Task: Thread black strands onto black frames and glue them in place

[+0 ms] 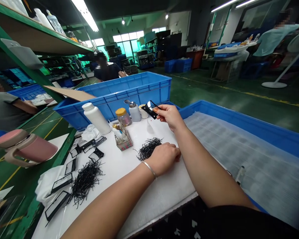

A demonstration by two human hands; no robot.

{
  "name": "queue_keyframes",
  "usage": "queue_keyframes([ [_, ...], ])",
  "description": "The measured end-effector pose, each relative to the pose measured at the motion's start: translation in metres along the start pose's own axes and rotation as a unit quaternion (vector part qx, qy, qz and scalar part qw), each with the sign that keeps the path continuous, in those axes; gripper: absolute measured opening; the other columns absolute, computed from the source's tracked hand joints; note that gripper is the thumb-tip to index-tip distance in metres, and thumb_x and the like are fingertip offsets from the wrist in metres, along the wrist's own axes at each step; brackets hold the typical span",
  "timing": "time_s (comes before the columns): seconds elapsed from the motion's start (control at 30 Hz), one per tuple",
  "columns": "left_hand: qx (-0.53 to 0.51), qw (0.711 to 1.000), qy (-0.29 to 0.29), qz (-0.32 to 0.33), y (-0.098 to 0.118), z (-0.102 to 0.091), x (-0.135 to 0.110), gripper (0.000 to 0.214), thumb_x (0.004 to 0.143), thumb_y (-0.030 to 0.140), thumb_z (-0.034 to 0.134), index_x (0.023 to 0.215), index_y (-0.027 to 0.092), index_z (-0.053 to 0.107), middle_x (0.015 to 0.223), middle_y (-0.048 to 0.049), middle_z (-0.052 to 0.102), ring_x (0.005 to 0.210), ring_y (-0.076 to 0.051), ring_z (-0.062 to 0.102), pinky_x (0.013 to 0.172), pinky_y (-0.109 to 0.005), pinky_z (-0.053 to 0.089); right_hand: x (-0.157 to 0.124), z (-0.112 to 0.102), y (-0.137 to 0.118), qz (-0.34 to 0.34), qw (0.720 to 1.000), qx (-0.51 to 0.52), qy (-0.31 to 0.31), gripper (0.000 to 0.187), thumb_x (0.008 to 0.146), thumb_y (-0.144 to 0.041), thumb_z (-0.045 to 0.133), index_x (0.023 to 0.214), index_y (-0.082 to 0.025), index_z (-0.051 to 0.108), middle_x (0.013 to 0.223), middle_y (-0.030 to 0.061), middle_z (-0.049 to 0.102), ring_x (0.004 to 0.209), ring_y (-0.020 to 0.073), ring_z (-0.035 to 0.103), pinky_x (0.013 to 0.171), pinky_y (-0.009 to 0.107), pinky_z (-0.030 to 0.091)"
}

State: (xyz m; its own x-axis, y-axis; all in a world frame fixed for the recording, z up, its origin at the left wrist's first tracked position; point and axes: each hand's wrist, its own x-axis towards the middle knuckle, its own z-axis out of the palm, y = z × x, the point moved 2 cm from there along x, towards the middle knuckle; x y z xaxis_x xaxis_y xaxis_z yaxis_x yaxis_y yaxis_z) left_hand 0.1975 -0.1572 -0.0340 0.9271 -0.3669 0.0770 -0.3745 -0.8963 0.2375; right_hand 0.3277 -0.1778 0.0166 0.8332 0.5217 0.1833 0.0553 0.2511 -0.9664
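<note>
My right hand (170, 116) is raised over the table and pinches a small black plastic frame (150, 110) with a shiny, see-through window. Lower down, my left hand (165, 157), with a bracelet at the wrist, is closed just above the white tabletop. Its fingertips are turned away, so whatever they hold is hidden. Beside it lies a pile of thin black strips (149, 148). A second, larger pile of black strips (86, 182) is farther left. Several more black frames (56, 204) lie in a row along the table's left side.
Behind the tabletop stand a white bottle (96, 118), a yellow-lidded jar (123, 117), a pump bottle (134, 112) and a small box (124, 141). A large blue crate (129, 96) is beyond. To the right is a blue tray (229, 114); a pink jug (37, 147) stands left. Other people sit farther off.
</note>
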Motion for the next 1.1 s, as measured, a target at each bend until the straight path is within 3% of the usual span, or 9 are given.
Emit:
queue_keyframes([
  [0.2, 0.02, 1.0, -0.018, -0.009, 0.007, -0.003, -0.006, 0.013, 0.082, 0.007, 0.056, 0.078, 0.017, 0.063, 0.083, -0.0042, 0.065, 0.079, -0.02, 0.056, 0.067, -0.029, 0.044, 0.0, 0.001, 0.002, 0.008, 1.0, 0.0, -0.007, 0.022, 0.066, -0.029, 0.077, 0.08, -0.015, 0.07, 0.064, -0.0013, 0.064, 0.05, 0.0039, 0.055, 0.041, 0.012, 0.035],
  [0.37, -0.105, 0.99, 0.073, -0.066, 0.004, -0.034, -0.04, 0.014, 0.085, 0.009, 0.054, 0.082, 0.019, 0.063, 0.082, -0.0012, 0.067, 0.08, -0.017, 0.058, 0.071, -0.027, 0.045, -0.003, 0.007, 0.001, 0.028, 0.999, 0.008, -0.04, 0.025, 0.064, -0.029, 0.079, 0.082, -0.014, 0.069, 0.063, -0.0011, 0.063, 0.053, 0.005, 0.056, 0.046, 0.013, 0.043],
  [0.5, -0.26, 0.934, 0.183, -0.165, -0.011, -0.075, -0.092, 0.011, 0.088, 0.019, 0.057, 0.091, 0.022, 0.067, 0.088, -0.0005, 0.069, 0.078, -0.015, 0.06, 0.07, -0.025, 0.046, -0.012, 0.021, -0.001, 0.033, 0.995, 0.013, -0.09, 0.026, 0.063, -0.029, 0.08, 0.082, -0.014, 0.07, 0.067, -0.0003, 0.064, 0.056, 0.0053, 0.058, 0.048, 0.013, 0.044],
  [0.63, -0.301, 0.866, 0.299, -0.265, -0.029, -0.101, -0.144, 0.014, 0.087, 0.032, 0.061, 0.091, 0.022, 0.07, 0.086, -0.0027, 0.067, 0.073, -0.015, 0.057, 0.062, -0.024, 0.045, -0.028, 0.044, -0.002, 0.024, 0.988, -0.03, -0.151, 0.025, 0.074, -0.035, 0.074, 0.086, -0.015, 0.066, 0.066, 0.0, 0.063, 0.046, 0.0041, 0.055, 0.035, 0.011, 0.028],
  [0.73, -0.318, 0.82, 0.365, -0.305, -0.041, -0.101, -0.17, 0.016, 0.084, 0.035, 0.065, 0.088, 0.021, 0.07, 0.08, -0.0025, 0.065, 0.067, -0.013, 0.054, 0.057, -0.022, 0.044, -0.043, 0.064, 0.001, 0.046, 0.978, -0.043, -0.2, 0.028, 0.083, -0.044, 0.063, 0.095, -0.02, 0.056, 0.073, 0.003, 0.069, 0.044, 0.0093, 0.06, 0.031, 0.013, 0.024],
  [0.83, -0.356, 0.78, 0.407, -0.316, -0.051, -0.094, -0.183, 0.015, 0.08, 0.034, 0.069, 0.088, 0.02, 0.072, 0.085, -0.0025, 0.067, 0.066, -0.012, 0.054, 0.058, -0.021, 0.046, -0.058, 0.081, 0.005, 0.04, 0.965, -0.077, -0.247, 0.026, 0.087, -0.044, 0.057, 0.096, -0.021, 0.051, 0.071, 0.0028, 0.068, 0.053, 0.0147, 0.066, 0.033, 0.015, 0.036],
  [0.93, -0.398, 0.754, 0.423, -0.306, -0.056, -0.089, -0.188, 0.016, 0.078, 0.03, 0.072, 0.091, 0.02, 0.074, 0.089, -0.0033, 0.069, 0.069, -0.013, 0.058, 0.064, -0.023, 0.05, -0.069, 0.093, 0.009, 0.035, 0.952, -0.117, -0.281, 0.02, 0.086, -0.037, 0.058, 0.097, -0.021, 0.052, 0.076, 0.0024, 0.066, 0.066, 0.0181, 0.071, 0.039, 0.017, 0.046],
  [1.1, -0.457, 0.724, 0.429, -0.288, -0.055, -0.09, -0.191, 0.015, 0.074, 0.027, 0.075, 0.086, 0.019, 0.076, 0.081, -0.0041, 0.071, 0.069, -0.014, 0.063, 0.061, -0.023, 0.053, -0.079, 0.102, 0.01, 0.036, 0.933, -0.164, -0.318, 0.013, 0.087, -0.031, 0.056, 0.096, -0.021, 0.056, 0.089, 0.0044, 0.066, 0.074, 0.0192, 0.072, 0.043, 0.017, 0.049],
])
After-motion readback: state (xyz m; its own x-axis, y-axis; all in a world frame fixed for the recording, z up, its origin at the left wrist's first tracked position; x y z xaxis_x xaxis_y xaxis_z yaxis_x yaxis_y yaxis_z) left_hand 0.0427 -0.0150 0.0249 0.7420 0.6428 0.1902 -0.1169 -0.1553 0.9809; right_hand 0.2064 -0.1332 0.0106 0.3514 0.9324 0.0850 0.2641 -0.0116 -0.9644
